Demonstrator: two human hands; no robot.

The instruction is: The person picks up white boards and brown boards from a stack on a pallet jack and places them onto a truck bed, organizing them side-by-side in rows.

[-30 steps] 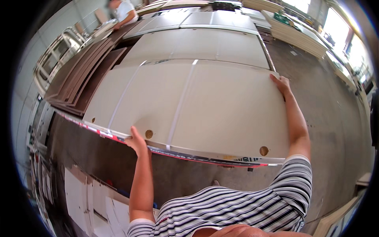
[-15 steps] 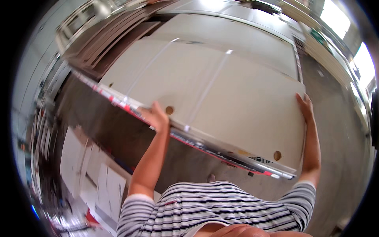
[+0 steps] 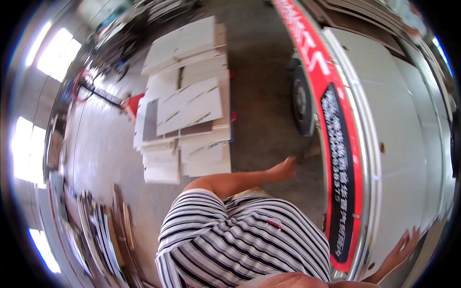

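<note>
Above a grey concrete floor point(image 3: 101, 144), the large off-white flat board point(image 3: 401, 144), likely stiff, heavy, best held by opposite edges, lies along the red-sided truck bed point(image 3: 343, 96)'s edge, left hand point(image 3: 282, 169)'s grip too blurred to tell, right hand point(image 3: 403, 248)'s fingers apart.

Left hand point(image 3: 282, 169) just hanging in midair, white panel pile point(image 3: 191, 104) off to its left; fingers spread on right hand point(image 3: 404, 246), big pale panel point(image 3: 406, 158) right beside it.

light: left windows point(image 3: 28, 149), blown out | floor point(image 3: 103, 137): glare | upper left: blurred | edges: fisheye-bent, black corners
</note>
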